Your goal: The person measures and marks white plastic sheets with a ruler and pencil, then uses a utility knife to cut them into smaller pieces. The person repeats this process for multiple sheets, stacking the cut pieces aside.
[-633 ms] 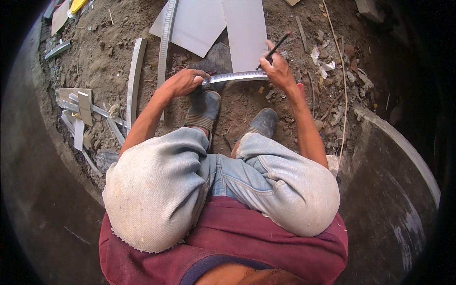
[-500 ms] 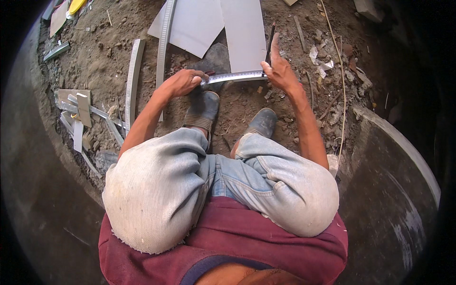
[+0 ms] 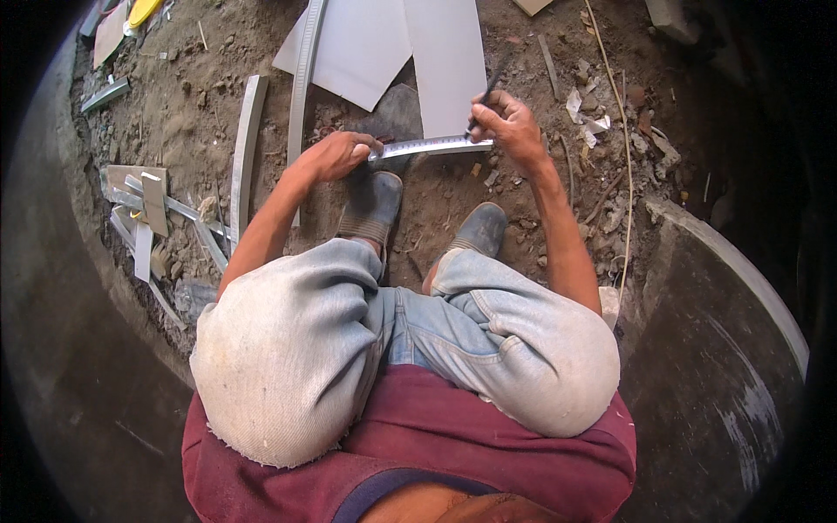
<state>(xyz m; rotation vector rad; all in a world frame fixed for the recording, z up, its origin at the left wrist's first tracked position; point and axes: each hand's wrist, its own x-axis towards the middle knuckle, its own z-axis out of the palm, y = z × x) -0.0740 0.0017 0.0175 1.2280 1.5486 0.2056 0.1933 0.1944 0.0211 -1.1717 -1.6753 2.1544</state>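
A pale measuring strip with fine graduations (image 3: 427,145), a ruler or tape, lies across the near end of a long white panel (image 3: 446,70). At its left end my left hand (image 3: 333,157) is closed, thumb and fingers pinching the strip. My right hand (image 3: 513,132) grips a thin dark pencil (image 3: 491,87), tilted, its lower tip close to the strip's right end. Under the strip runs a pale edge; whether it is a separate piece, I cannot tell. Another white board (image 3: 353,57) rests beside the panel on the left.
Left of the boards lie a slotted metal strip (image 3: 303,83) and a metal channel (image 3: 246,152). Offcuts (image 3: 148,205) are piled farther left on the dirt. A thin cord (image 3: 626,148) and paper scraps (image 3: 593,128) lie on the right. My shoes (image 3: 481,228) stand just below the strip.
My right hand has curled its fingers around the pencil and brought the tip down and leftward to the strip; before, its index finger was extended. The left hand stays at the left end.
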